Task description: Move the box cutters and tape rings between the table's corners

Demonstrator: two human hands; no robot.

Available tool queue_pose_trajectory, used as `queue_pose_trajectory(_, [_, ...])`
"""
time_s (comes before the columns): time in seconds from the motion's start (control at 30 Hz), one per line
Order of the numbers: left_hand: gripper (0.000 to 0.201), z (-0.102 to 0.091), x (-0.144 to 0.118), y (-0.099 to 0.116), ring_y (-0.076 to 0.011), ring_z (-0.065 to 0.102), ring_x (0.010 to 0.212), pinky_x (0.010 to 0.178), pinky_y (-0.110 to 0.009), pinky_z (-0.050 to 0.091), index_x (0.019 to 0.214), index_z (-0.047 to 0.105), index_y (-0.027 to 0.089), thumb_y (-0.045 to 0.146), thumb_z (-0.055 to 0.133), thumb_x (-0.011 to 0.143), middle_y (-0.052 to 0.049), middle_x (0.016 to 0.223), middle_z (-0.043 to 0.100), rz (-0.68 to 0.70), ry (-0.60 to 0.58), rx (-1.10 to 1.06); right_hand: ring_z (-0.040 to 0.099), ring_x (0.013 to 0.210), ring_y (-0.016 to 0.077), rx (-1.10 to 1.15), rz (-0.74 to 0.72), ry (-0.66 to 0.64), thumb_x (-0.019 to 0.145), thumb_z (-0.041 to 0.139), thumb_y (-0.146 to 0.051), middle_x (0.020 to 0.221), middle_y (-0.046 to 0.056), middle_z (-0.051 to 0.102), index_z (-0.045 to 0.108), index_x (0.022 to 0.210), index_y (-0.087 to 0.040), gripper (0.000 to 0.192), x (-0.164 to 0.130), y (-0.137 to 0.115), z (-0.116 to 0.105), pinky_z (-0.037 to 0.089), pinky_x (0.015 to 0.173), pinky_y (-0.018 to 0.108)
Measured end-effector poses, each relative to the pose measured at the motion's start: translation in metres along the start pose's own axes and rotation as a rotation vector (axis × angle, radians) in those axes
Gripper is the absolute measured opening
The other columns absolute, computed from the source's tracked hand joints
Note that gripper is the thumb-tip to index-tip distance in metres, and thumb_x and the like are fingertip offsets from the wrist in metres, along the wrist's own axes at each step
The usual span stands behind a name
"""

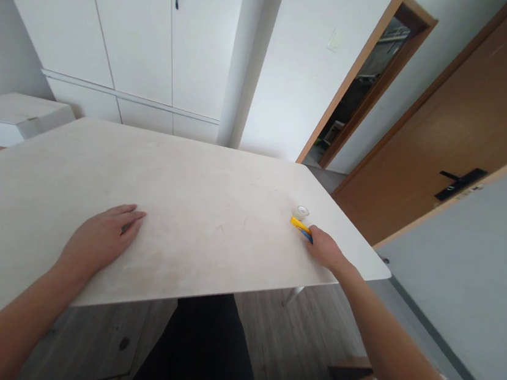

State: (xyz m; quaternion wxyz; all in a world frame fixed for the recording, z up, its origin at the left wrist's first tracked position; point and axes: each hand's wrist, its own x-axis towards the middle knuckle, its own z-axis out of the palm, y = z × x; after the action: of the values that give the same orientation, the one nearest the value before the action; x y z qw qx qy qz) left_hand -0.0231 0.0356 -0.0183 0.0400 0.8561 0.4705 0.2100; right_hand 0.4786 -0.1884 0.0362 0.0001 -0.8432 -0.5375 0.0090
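resting flat, palm down and fingers spread, the left hand [102, 239] lies on the table [214, 210], holding nothing. the right hand [325, 249] is curled over the near end of a slim yellow and blue pen [301, 226] near the table's right edge; whether it truly grips is hard to tell. just beyond the pen's tip sits a small, round, clear cap [300, 212]. the tabletop is pale, matte and faintly mottled, with rounded corners. no writing is readable.
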Motion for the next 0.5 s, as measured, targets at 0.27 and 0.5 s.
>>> queue_pose_trajectory(0.27, [0.054, 0.000, -0.001, 0.001, -0.0284, 0.060, 0.124, 0.110, -0.044, 0.045, 0.113, 0.075, 0.022, 0.048, 0.032, 0.092, -0.009, 0.131, 0.067, 0.002, 0.008, 0.001, 0.060, 0.087, 0.0220, 0.198, 0.248, 0.274, 0.087, 0.058, -0.042, 0.100, 0.010, 0.063, 0.058, 0.084, -0.020, 0.022, 0.014, 0.003, 0.010, 0.045, 0.073, 0.030])
queue_pose_trajectory(0.5, [0.054, 0.000, -0.001, 0.001, -0.0283, 0.061, 0.124, 0.110, -0.043, 0.045, 0.112, 0.075, 0.022, 0.048, 0.033, 0.092, -0.009, 0.130, 0.068, -0.004, 0.033, -0.026, 0.065, 0.079, 0.0208, 0.358, 0.305, 0.201, 0.077, 0.071, -0.040, 0.102, 0.007, 0.070, 0.053, 0.132, -0.022, 0.061, 0.065, -0.010, -0.008, 0.046, 0.063, 0.028])
